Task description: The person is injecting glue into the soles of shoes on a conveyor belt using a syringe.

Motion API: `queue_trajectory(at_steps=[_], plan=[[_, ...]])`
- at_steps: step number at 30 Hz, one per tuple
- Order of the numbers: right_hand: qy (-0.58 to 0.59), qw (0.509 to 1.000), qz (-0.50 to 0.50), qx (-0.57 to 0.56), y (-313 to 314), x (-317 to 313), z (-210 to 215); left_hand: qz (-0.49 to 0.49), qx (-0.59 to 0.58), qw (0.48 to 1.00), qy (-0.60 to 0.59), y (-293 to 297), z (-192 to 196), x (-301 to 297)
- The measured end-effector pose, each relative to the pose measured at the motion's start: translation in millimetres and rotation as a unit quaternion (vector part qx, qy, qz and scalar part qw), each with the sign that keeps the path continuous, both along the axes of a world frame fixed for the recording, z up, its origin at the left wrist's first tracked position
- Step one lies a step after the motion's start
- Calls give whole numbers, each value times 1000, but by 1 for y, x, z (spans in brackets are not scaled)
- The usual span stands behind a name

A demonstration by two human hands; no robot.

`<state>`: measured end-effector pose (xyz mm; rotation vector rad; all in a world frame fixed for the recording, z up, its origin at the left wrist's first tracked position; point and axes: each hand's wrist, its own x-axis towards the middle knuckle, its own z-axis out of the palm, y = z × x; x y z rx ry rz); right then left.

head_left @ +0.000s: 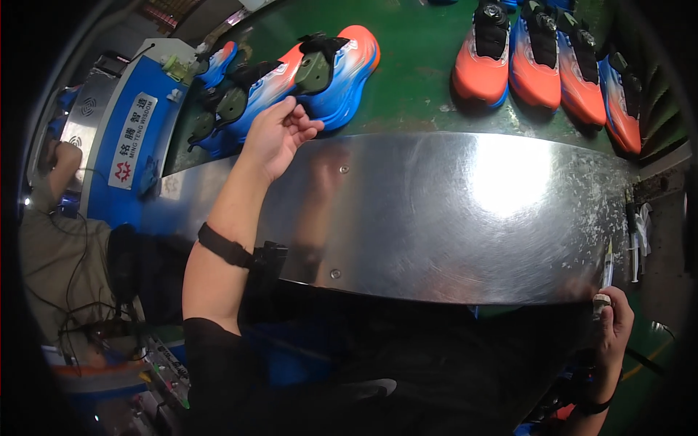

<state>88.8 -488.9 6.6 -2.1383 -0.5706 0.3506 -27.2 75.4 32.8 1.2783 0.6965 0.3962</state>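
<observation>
My left hand [285, 136] is raised over the far edge of the steel plate, its fingers loosely curled and apart with nothing seen in them. Just beyond it stands an orange-and-blue sneaker [352, 69] with a dark green piece at its opening; whether my fingertips touch it I cannot tell. At the lower right, my right hand [615, 323] is closed around the end of a slim, pale, syringe-like tool [608, 267] with a yellowish tip. The tip points away from me, over the right end of the plate.
A shiny steel plate [407, 218] spans the near side of the green work surface [414, 80]. More sneakers stand far left, and a row including an orange sneaker [483, 65] stands far right. A blue machine [131, 138] and another person's arm [64, 167] are at left.
</observation>
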Motion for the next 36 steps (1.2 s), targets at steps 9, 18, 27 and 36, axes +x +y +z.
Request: queue_trajectory(at_steps=[9,18,27,36], plan=[[-2,999,10,47,8,-3,1,-102,74,990,-68,-77,74,-6],[84,991,20,102,11,-6,2,-400,87,909,-73,-204,45,-31],[133,983,14,128,13,-10,-17,-43,147,988,34,-73,0,-21],[124,980,-32,152,16,-23,-20,-168,304,920,184,-45,-38,34]])
